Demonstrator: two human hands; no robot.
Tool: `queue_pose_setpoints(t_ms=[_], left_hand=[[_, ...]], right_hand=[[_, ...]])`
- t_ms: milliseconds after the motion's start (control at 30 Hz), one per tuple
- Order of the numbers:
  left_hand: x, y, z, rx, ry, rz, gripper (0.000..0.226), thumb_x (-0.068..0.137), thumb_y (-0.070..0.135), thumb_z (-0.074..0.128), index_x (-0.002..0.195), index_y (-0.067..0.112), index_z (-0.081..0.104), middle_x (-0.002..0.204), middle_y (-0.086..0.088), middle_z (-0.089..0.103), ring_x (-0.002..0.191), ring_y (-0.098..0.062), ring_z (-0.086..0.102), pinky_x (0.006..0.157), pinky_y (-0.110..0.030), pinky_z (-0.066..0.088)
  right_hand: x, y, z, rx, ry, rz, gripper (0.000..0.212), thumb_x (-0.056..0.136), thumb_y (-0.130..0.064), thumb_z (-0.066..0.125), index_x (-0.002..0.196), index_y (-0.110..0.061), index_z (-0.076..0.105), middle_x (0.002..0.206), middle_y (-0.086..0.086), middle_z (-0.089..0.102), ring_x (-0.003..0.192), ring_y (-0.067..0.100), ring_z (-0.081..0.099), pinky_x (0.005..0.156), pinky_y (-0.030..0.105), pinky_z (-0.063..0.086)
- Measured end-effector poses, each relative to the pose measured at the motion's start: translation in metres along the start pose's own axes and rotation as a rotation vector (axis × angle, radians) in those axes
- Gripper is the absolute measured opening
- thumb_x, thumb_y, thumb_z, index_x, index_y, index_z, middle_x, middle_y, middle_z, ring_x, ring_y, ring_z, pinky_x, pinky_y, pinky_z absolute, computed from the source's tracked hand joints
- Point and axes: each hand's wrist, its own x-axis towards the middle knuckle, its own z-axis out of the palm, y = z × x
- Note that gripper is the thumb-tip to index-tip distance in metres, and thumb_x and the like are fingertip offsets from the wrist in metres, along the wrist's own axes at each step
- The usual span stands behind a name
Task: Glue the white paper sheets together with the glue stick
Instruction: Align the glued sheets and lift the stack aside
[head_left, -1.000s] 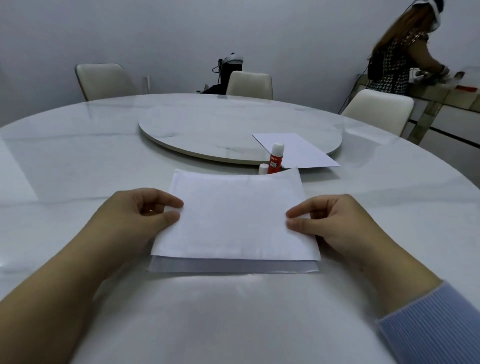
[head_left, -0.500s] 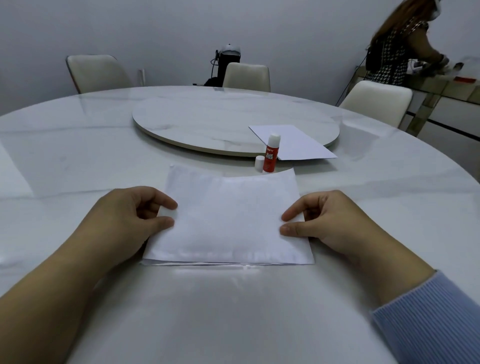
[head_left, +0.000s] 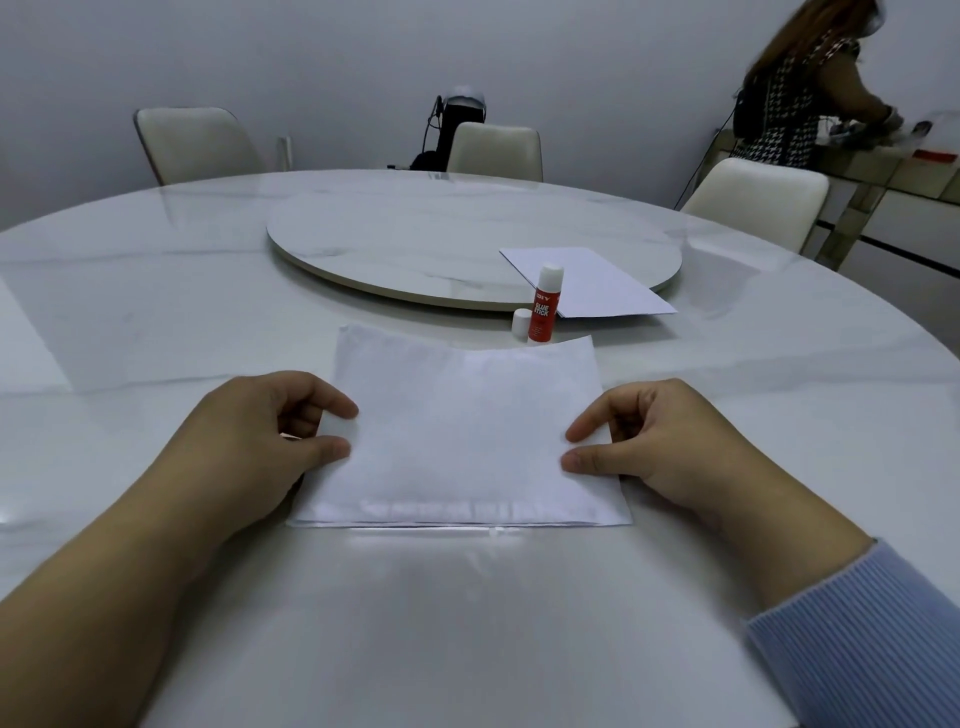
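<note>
Big round white marble table (head_left: 156, 322), glossy enough that the chairs and light reflect in it, with a matching lazy susan (head_left: 415, 244) raised in the middle. Right in front of the person sits the paper stack (head_left: 462, 441), lying flat on the marble, the near edges almost lined up with a thin sliver of the lower sheet showing along the front. Left hand (head_left: 260, 441) pinches the stack's left edge between thumb and curled forefinger, right hand (head_left: 665, 452) does the same on the right edge, so both are gripping paper. Right arm has a ribbed light blue sleeve (head_left: 857, 639), left forearm is bare.

Just past the stack's far edge the glue stick (head_left: 543, 306) stands upright, red body, white top, and its cap (head_left: 521, 323) stands on the table right beside it on the left. Behind that a spare sheet (head_left: 597, 283) lies half on the lazy susan, hanging over its rim.

Room is plain grey walls, three cream chairs (head_left: 200, 143) around the far side, some dark gear (head_left: 457, 124) behind the middle one. Another person (head_left: 800, 98) in a checked top stands at a side counter (head_left: 893, 166) far right
</note>
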Motion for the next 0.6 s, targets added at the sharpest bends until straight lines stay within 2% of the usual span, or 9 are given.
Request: queue_pose_setpoints(t_ms=[367, 433, 533, 600], left_hand=[[-0.0015, 0.002, -0.0005, -0.004, -0.028, -0.004, 0.021, 0.075, 0.007, 0.074, 0.08, 0.026, 0.068, 0.075, -0.011, 0.057, 0.06, -0.014, 0.05, 0.045, -0.006, 0.038], [-0.0011, 0.0023, -0.0013, 0.007, -0.03, 0.006, 0.021, 0.075, 0.007, 0.074, 0.079, 0.027, 0.068, 0.077, -0.011, 0.059, 0.057, -0.009, 0.051, 0.046, -0.005, 0.038], [-0.0014, 0.0023, -0.0018, 0.015, -0.033, 0.011, 0.023, 0.074, 0.008, 0.075, 0.078, 0.029, 0.068, 0.072, -0.003, 0.056, 0.055, 0.002, 0.051, 0.048, -0.003, 0.037], [-0.0016, 0.0017, -0.0013, 0.027, -0.031, 0.018, 0.023, 0.073, 0.008, 0.076, 0.077, 0.029, 0.067, 0.072, -0.001, 0.056, 0.055, 0.003, 0.051, 0.049, -0.002, 0.036]], right_hand=[[-0.0007, -0.0004, 0.0009, -0.03, 0.009, 0.002, 0.016, 0.06, -0.018, 0.089, 0.07, -0.02, 0.075, 0.041, -0.014, 0.037, 0.039, 0.003, 0.034, 0.042, 0.013, 0.03], [-0.001, -0.0012, 0.0009, -0.026, 0.01, 0.001, 0.016, 0.06, -0.017, 0.089, 0.068, -0.02, 0.075, 0.04, -0.015, 0.037, 0.038, 0.003, 0.034, 0.04, 0.012, 0.029], [-0.0009, -0.0023, 0.0012, -0.026, 0.01, 0.011, 0.016, 0.06, -0.018, 0.088, 0.068, -0.02, 0.075, 0.042, -0.014, 0.037, 0.038, 0.003, 0.034, 0.039, 0.013, 0.029], [-0.0008, -0.0019, 0.0013, -0.041, 0.016, 0.003, 0.016, 0.06, -0.019, 0.089, 0.068, -0.021, 0.075, 0.045, -0.013, 0.037, 0.039, 0.003, 0.034, 0.041, 0.011, 0.029]])
